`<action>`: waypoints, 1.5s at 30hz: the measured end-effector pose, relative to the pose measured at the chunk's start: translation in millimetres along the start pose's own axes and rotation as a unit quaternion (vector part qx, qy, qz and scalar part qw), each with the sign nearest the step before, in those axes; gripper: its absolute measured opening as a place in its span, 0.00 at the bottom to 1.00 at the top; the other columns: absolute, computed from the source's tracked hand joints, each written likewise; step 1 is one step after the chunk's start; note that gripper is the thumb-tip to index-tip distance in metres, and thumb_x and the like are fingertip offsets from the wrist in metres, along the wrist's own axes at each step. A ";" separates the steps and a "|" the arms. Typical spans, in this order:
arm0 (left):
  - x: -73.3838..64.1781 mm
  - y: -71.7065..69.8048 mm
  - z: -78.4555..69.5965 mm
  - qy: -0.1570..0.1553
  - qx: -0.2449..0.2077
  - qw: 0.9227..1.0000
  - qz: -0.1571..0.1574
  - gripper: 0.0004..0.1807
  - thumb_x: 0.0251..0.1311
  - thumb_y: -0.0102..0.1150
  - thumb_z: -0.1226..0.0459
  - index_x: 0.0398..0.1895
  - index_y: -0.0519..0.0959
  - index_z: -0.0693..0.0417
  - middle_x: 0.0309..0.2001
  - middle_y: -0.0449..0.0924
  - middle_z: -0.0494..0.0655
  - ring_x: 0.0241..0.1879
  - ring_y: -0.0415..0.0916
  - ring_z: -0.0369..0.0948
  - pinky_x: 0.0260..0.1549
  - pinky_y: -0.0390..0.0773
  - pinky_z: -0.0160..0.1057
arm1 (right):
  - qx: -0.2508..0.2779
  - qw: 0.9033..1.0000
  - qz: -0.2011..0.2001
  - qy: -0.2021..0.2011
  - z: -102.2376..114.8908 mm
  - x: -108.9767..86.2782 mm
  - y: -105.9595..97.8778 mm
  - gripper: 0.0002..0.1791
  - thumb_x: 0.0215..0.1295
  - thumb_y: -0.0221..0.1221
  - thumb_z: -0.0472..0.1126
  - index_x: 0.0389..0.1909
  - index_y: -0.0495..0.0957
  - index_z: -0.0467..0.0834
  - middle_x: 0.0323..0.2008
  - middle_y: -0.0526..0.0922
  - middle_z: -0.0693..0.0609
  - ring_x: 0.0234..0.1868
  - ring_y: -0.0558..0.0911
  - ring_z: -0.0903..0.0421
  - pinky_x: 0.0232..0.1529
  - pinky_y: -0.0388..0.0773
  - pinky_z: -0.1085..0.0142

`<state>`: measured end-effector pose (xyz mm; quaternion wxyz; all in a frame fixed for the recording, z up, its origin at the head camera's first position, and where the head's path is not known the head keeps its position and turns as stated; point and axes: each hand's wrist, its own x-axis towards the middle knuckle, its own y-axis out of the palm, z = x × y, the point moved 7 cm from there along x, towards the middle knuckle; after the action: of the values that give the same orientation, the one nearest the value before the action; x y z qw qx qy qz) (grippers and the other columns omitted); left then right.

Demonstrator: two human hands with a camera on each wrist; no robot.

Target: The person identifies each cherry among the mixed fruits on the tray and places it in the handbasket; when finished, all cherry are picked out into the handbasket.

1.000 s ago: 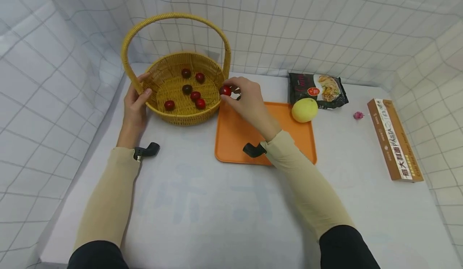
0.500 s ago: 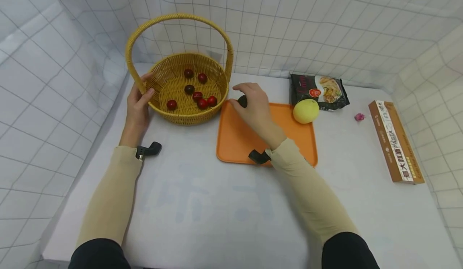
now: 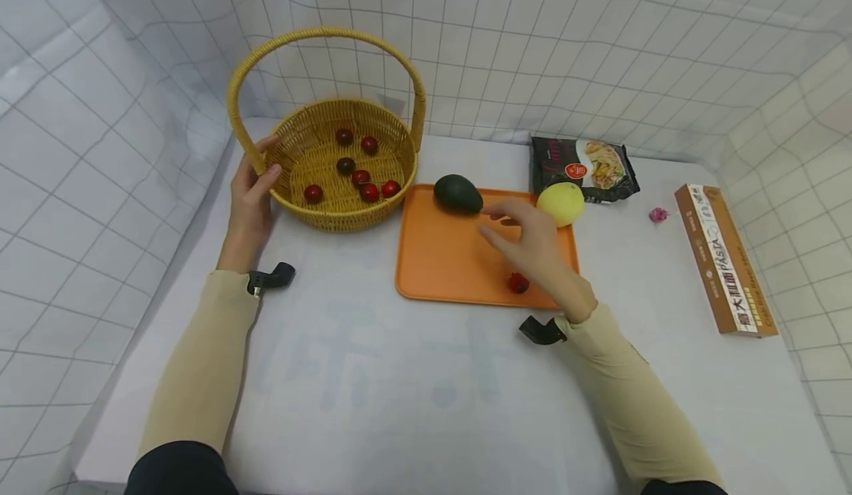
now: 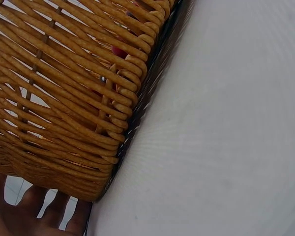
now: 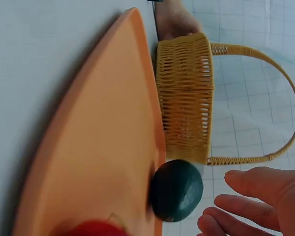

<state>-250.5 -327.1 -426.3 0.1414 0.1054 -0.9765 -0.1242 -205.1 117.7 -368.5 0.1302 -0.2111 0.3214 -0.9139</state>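
Observation:
My left hand [image 3: 251,195] holds the side of a yellow wicker basket [image 3: 346,220], its thumb over the rim and fingers around the outside wall. Several dark red cherries [image 3: 360,177] lie scattered on the basket floor. My right hand [image 3: 532,247] hovers over the orange tray [image 3: 433,258], thumb and fingers apart with nothing between them. To the left of its fingertips, a dark green avocado [image 3: 458,194] lies at the tray's back edge. A small red fruit [image 3: 518,283] sits on the tray close by the right wrist, partly hidden.
A yellow round fruit [image 3: 561,203] lies at the tray's back right corner, in front of a black food packet [image 3: 586,168]. Farther right are a small pink flower-like piece [image 3: 658,214] and a brown pasta box [image 3: 725,258]. A white gridded curtain [image 3: 599,44] borders the table.
My right hand let go of a cherry, now in the basket's right side, then moved right and toward me over the tray, uncovering the avocado. The left hand stays at the basket.

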 end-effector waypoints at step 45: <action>0.9 -1.3 0.4 -0.007 0.022 1.000 0.007 0.28 0.70 0.59 0.64 0.73 0.74 0.51 0.77 0.64 0.53 0.77 0.57 0.51 0.72 0.55 0.41 | 0.195 0.948 0.240 0.074 -91.9 -55.1 2.6 0.23 0.67 0.71 0.38 0.63 0.84 0.50 0.67 0.81 0.53 0.69 0.76 0.56 0.67 0.71 0.71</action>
<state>-251.2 -328.5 -426.8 0.1333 0.1008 -0.9806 -0.1027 -199.7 185.2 -451.6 0.3605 -0.0298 0.1867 -0.9134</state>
